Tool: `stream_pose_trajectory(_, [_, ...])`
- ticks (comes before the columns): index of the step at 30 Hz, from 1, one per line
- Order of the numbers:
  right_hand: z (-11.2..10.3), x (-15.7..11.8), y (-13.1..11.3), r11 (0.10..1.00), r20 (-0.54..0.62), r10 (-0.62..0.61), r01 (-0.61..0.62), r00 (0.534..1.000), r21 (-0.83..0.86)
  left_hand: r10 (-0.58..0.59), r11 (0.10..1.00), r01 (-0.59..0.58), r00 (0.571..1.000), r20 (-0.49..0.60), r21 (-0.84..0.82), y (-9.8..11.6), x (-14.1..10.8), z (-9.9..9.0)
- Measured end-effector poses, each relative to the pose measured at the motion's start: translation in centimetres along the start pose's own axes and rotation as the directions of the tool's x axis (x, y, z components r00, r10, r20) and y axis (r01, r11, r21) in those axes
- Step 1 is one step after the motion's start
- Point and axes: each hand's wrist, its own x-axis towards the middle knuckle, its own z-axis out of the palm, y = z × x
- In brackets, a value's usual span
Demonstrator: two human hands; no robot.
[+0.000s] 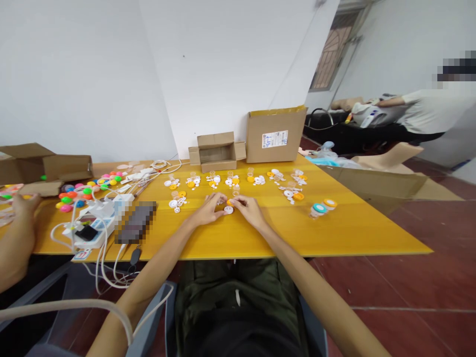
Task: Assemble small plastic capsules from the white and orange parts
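Observation:
Near the middle of the yellow table (357, 233), my left hand (211, 209) is curved beside a small round white part (228, 210), fingertips close to it. My right hand (248, 208) has thumb and fingers pinched on a small orange part (229, 202) just above the white one. Directly behind my hands stands a clear cup (236, 190). Clusters of white and orange discs with clear cups are spread around, such as one at the left (177, 202) and one at the right (292, 194). Two capped cups (319, 210) stand farther right.
An open carton (217, 153) and a closed box (275, 136) stand at the back. On the left are colourful balls (80, 196), a power strip (100, 228) with cables, a phone (136, 223) and another person's hand (24, 210). A person (427, 111) sits at the far right.

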Motion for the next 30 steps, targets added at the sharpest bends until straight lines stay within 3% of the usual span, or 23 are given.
stream_pose_trajectory(30, [-0.17, -0.11, -0.32, 0.997, -0.024, -0.043, 0.042, 0.999, -0.072, -0.008, 0.999, 0.009, 1.0, -0.017, 0.043, -0.06, 0.03, 0.03])
